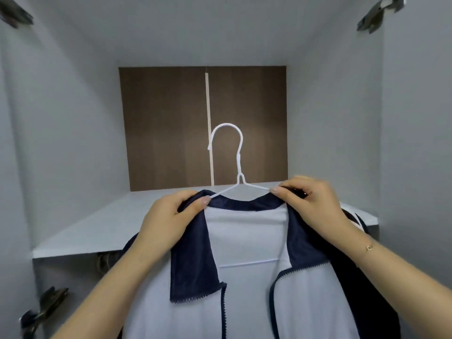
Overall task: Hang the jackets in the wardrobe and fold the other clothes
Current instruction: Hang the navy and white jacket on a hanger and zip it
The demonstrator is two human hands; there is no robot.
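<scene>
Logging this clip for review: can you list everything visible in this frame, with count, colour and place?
jacket: one, navy with pale lining, centre foreground, on the hanger
hanger: one, white, hook free in front of the brown back panel
back panel: one, brown, wardrobe rear
shelf: one, light grey, behind the jacket
hinges: four, dark metal, frame corners
bracelet: one, gold, right wrist
left hand: grips left collar
right hand: pinches right collar

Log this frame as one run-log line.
stage: jacket on hanger | left hand: grips collar | right hand: grips collar | hook: free, inside wardrobe
</scene>
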